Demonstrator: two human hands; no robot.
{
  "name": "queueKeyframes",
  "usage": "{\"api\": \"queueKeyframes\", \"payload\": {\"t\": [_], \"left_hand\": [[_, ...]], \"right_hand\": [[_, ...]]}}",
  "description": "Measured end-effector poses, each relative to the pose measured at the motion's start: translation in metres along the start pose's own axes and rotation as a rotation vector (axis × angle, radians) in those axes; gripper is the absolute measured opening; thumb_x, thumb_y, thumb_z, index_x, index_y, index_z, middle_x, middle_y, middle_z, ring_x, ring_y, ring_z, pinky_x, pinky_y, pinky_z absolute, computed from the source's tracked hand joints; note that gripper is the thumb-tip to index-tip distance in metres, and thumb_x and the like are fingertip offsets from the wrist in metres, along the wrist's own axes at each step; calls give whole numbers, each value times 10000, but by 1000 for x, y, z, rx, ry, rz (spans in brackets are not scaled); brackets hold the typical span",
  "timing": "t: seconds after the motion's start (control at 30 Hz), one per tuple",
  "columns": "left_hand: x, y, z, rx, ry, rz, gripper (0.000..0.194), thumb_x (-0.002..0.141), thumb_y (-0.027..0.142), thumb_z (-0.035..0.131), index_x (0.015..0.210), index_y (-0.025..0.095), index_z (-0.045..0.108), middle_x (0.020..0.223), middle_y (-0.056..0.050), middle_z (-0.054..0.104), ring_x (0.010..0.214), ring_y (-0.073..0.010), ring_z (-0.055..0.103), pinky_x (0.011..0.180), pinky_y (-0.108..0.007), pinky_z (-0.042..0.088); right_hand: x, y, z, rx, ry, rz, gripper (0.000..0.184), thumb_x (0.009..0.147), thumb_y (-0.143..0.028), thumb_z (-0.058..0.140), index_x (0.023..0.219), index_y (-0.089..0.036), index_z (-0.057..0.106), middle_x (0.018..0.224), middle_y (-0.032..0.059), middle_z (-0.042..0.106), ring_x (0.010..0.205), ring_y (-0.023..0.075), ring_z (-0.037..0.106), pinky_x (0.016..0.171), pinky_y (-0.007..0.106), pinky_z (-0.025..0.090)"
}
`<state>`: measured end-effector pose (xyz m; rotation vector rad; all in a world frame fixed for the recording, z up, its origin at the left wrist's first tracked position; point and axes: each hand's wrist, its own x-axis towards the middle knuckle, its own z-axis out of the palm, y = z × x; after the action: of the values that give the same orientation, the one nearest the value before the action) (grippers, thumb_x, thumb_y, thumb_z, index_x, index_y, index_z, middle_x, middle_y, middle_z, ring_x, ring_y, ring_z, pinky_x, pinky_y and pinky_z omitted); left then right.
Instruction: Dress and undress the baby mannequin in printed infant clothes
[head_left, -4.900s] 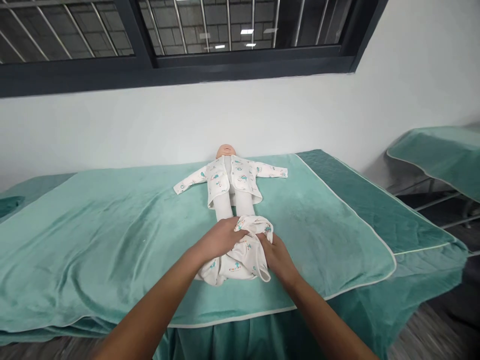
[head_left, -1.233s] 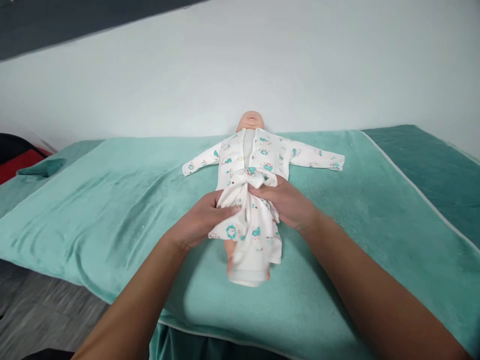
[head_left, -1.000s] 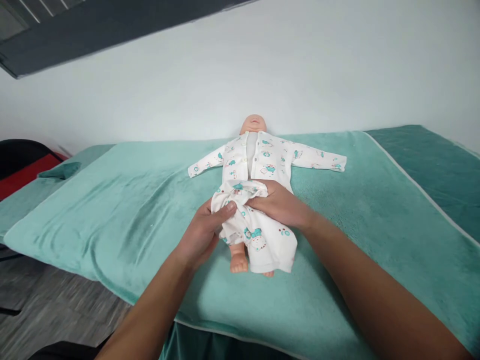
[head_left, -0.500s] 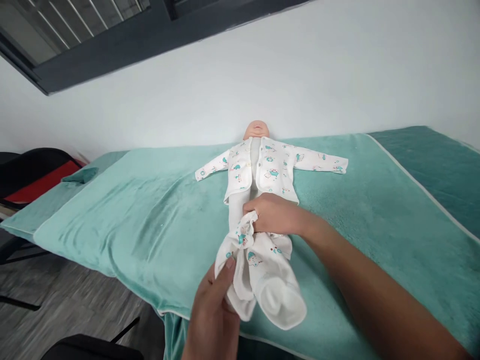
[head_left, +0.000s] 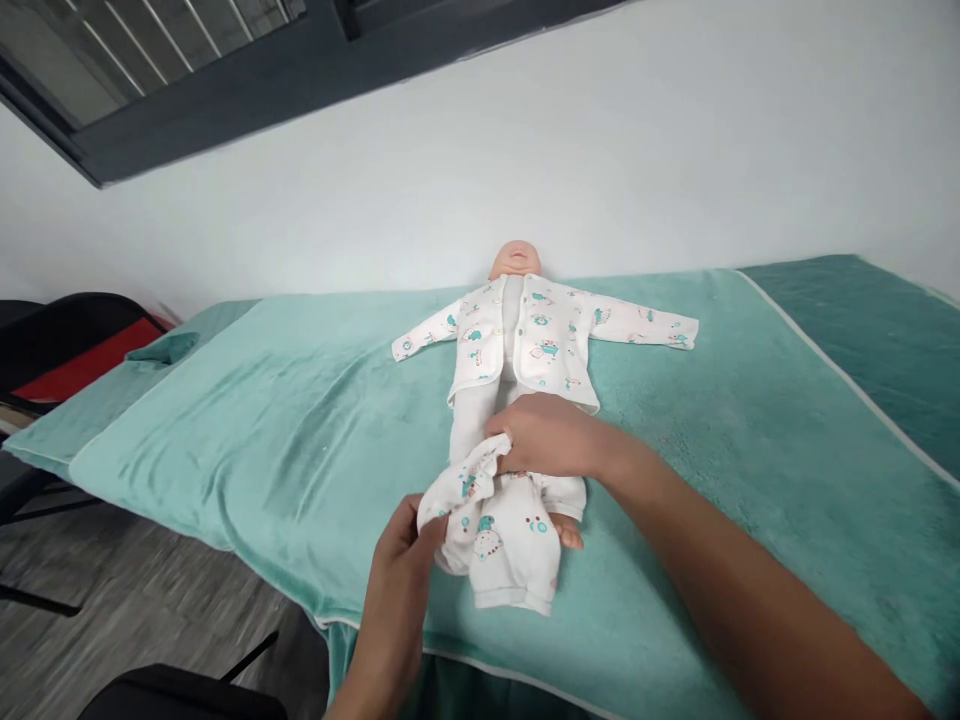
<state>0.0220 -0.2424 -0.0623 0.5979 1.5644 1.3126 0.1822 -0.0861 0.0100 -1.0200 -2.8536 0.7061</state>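
Note:
A baby doll lies on its back, head toward the wall, in an open white printed jacket with both sleeves spread. White cloth covers its legs. Matching printed baby pants are bunched over the lower legs, and one bare foot shows at their right side. My left hand pinches the left edge of the pants between thumb and fingers. My right hand is closed at the gathered waistband, between the doll's legs; its fingertips are partly hidden by cloth.
Under the doll, a green plush cover spreads over the bed against a white wall. Black chairs stand at the left, one with a red seat; another chair is at the bottom left. A dark window frame is above.
My left hand has moved up and left along the pants, drawing that side outward. The pant legs have shifted, and the doll's right-side foot is now uncovered. My right hand stays near the waistband.

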Motion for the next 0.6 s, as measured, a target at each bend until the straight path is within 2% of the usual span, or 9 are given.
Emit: {"api": "queueKeyframes", "payload": {"t": [0.13,0.27,0.43,0.6], "left_hand": [[23,7,10,152,63,82,238,805,414,678,874,203,592,687,52,518,614,-110,440,532,-212,357],[29,5,20,241,142,204,222,850,419,622,909,218,550,701,54,518,634,-117,450,541,-216,378],[15,5,22,217,166,127,257,852,454,637,883,216,546,706,54,497,628,-116,428,527,-222,370],[5,-2,22,219,88,119,333,874,520,621,811,204,536,728,34,498,701,-131,461,592,-230,413]], "right_hand": [[-1,0,-1,18,-6,-19,182,870,-287,607,716,-199,651,749,13,689,666,148,567,582,287,263],[-2,3,-1,87,10,-19,177,890,-308,599,754,-204,642,777,6,701,705,150,589,597,273,278],[-3,6,-1,205,51,13,107,876,-273,610,807,-211,665,857,1,734,776,154,627,618,256,308],[-3,9,-2,303,60,18,58,838,-240,645,830,-210,695,875,-2,742,794,162,641,632,251,345]]}}
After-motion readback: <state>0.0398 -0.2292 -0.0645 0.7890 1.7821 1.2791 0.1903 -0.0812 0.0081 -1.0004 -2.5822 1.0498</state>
